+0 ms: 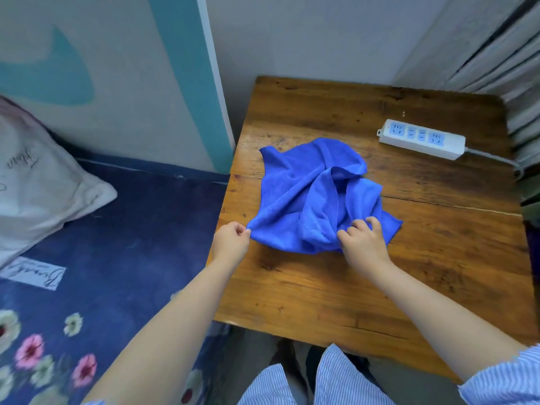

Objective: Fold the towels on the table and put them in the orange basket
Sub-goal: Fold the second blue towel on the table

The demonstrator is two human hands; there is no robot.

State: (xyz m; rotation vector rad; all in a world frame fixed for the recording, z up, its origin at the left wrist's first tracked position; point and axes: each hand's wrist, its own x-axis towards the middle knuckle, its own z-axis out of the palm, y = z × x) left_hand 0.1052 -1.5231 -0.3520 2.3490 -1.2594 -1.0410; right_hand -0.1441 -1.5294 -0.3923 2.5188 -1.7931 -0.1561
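A crumpled blue microfibre towel point(315, 194) lies on the wooden worktop point(321, 287), bunched into ridges and folds, with one flap turned over near its middle. The left hand point(230, 242) pinches the towel's near-left corner between thumb and fingertips, right at the worktop's left edge. The right hand point(363, 244) rests on the towel's near edge, its fingers curled into the cloth beside a raised fold; whether it truly grips the fabric or only presses on it cannot be told. Both forearms are bare, and striped blue-and-white sleeves point(505, 381) show at the lower right.

Beyond the right hand, towards the far right of the worktop, lies a white power strip point(422, 138) with blue sockets, well apart from the towel, its grey cable running off the right edge. The worktop is dark-stained, worn wood with a long crack running across it beyond the right hand.

To the left of the left hand, just beside the worktop, is a bed with a navy floral cover point(96, 258) and a pale pillow point(35, 176). Beyond both hands stands a pale wall point(306, 39) with a teal painted panel point(187, 68) on the left.
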